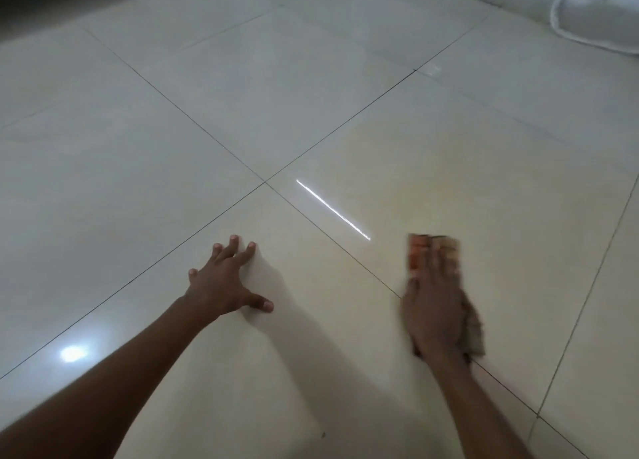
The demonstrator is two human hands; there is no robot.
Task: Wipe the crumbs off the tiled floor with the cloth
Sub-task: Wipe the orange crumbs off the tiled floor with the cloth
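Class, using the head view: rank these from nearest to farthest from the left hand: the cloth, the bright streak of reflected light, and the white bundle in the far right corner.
Measured from the left hand:
1. Bright streak, ahead and to its right.
2. Cloth, under the right hand.
3. White bundle, far right corner.

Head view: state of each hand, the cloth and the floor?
left hand: flat on the floor, fingers spread, holds nothing.
right hand: pressed on the cloth, fingers straight, blurred.
cloth: flat on the floor under the right hand, orange edge showing past the fingertips, blurred.
tiled floor: glossy, reflects light; one small dark speck near the bottom edge, no other crumbs discernible.
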